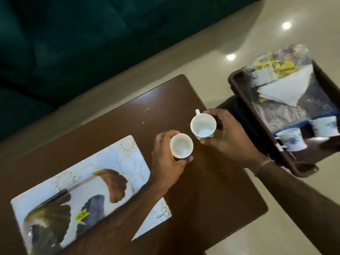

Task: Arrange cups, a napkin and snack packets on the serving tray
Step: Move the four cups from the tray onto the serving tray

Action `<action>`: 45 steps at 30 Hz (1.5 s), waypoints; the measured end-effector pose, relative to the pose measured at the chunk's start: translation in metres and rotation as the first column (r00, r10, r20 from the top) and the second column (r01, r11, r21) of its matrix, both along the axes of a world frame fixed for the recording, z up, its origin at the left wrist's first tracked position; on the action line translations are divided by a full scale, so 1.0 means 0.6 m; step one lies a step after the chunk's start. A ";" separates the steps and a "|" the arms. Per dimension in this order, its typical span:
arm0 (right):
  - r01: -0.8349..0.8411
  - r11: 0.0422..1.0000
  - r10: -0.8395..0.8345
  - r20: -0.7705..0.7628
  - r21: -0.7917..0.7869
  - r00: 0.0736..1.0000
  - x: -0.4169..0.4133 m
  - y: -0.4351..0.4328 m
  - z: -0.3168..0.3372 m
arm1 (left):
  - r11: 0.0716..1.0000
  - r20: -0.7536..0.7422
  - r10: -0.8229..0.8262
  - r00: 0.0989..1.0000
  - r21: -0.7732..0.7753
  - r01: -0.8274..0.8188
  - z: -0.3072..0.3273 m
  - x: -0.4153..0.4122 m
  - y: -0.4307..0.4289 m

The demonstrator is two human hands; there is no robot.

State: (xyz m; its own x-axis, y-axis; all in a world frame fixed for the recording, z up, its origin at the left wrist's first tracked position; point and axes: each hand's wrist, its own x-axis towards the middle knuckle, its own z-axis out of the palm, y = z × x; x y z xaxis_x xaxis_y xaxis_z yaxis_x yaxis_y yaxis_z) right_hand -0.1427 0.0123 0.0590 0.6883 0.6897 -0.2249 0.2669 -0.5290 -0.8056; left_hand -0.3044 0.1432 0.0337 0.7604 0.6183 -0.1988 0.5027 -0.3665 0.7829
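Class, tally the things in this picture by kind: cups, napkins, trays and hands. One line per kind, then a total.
Cups: 4, one in the left hand at, one in the right hand at, two in the brown tray at and
Napkins: 1
Trays: 2, brown and white patterned
Hands: 2
Total: 9

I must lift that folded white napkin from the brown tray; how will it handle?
The napkin looks thin and folded, so probably floppy and very light. It lies on glossy snack packets, so it may slide or unfold.
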 end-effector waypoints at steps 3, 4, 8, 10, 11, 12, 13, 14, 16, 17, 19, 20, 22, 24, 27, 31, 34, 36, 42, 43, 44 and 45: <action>-0.131 0.991 0.130 -0.020 -0.019 0.991 -0.072 0.070 -0.009 | 0.993 -0.012 0.117 0.993 0.027 -0.116 -0.007 -0.104 0.044; -0.172 0.985 0.172 -0.049 -0.013 0.984 -0.097 0.093 -0.013 | 0.988 -0.024 0.151 0.988 0.042 -0.150 -0.008 -0.140 0.057; -0.302 0.953 0.300 -0.130 0.009 0.945 -0.189 0.169 -0.030 | 0.953 -0.035 0.300 0.953 0.048 -0.298 -0.020 -0.271 0.090; -0.378 0.926 0.376 -0.146 0.013 0.915 -0.235 0.201 -0.037 | 0.923 -0.026 0.384 0.923 0.036 -0.383 -0.024 -0.333 0.098; -0.427 0.904 0.425 -0.135 0.018 0.895 -0.260 0.217 -0.041 | 0.905 -0.026 0.425 0.905 0.028 -0.424 -0.026 -0.366 0.100; -0.476 0.879 0.475 -0.125 0.025 0.871 -0.285 0.234 -0.044 | 0.884 -0.035 0.467 0.883 0.018 -0.467 -0.028 -0.397 0.103; -0.519 0.854 0.519 -0.121 0.033 0.846 -0.309 0.251 -0.049 | 0.862 -0.048 0.506 0.861 0.006 -0.507 -0.030 -0.425 0.106; -0.558 0.829 0.557 -0.125 0.034 0.821 -0.334 0.269 -0.053 | 0.838 -0.056 0.544 0.837 -0.009 -0.546 -0.032 -0.452 0.109; -0.621 0.784 0.618 -0.125 0.022 0.776 -0.380 0.299 -0.058 | 0.783 -0.056 0.618 0.785 -0.051 -0.620 -0.034 -0.498 0.114; -0.653 0.757 0.650 -0.108 0.013 0.752 -0.404 0.316 -0.060 | 0.761 -0.055 0.645 0.763 -0.054 -0.647 -0.036 -0.521 0.118; -0.718 0.696 0.718 -0.047 0.011 0.694 -0.448 0.347 -0.065 | 0.739 -0.046 0.673 0.738 -0.016 -0.674 -0.042 -0.561 0.127; -0.747 0.665 0.747 -0.025 0.008 0.664 -0.464 0.359 -0.067 | 0.735 -0.039 0.678 0.734 0.004 -0.678 -0.046 -0.574 0.132; -0.803 0.596 0.803 -0.014 -0.005 0.596 -0.493 0.387 -0.073 | 0.728 -0.031 0.686 0.727 0.016 -0.686 -0.052 -0.598 0.142; -0.854 0.520 0.854 0.000 -0.017 0.520 -0.514 0.414 -0.079 | 0.742 -0.023 0.671 0.741 0.015 -0.671 -0.061 -0.613 0.146; -0.901 0.429 0.903 0.009 -0.059 0.429 -0.533 0.445 -0.088 | 0.772 -0.019 0.636 0.772 0.025 -0.635 -0.077 -0.622 0.145; -0.928 0.361 0.931 -0.021 -0.091 0.364 -0.536 0.461 -0.105 | 0.778 -0.032 0.628 0.777 0.035 -0.628 -0.094 -0.617 0.141; -0.935 0.344 0.938 -0.006 -0.088 0.346 -0.533 0.463 -0.111 | 0.779 -0.046 0.627 0.778 0.009 -0.627 -0.097 -0.612 0.135; -0.935 0.338 0.941 0.008 -0.106 0.339 -0.529 0.460 -0.109 | 0.783 -0.029 0.621 0.783 0.058 -0.619 -0.087 -0.611 0.127; -0.808 0.581 0.814 0.030 -0.097 0.581 -0.470 0.403 -0.087 | 0.818 0.111 0.479 0.871 0.302 -0.489 -0.030 -0.547 0.126; -0.766 0.635 0.772 0.052 -0.095 0.634 -0.448 0.385 -0.081 | 0.836 0.105 0.446 0.889 0.306 -0.456 -0.022 -0.516 0.127; -0.727 0.680 0.733 0.067 -0.095 0.677 -0.422 0.366 -0.074 | 0.852 0.093 0.416 0.904 0.307 -0.424 -0.017 -0.481 0.126; -0.698 0.710 0.704 0.074 -0.094 0.706 -0.398 0.349 -0.069 | 0.869 0.076 0.391 0.917 0.299 -0.395 -0.013 -0.451 0.126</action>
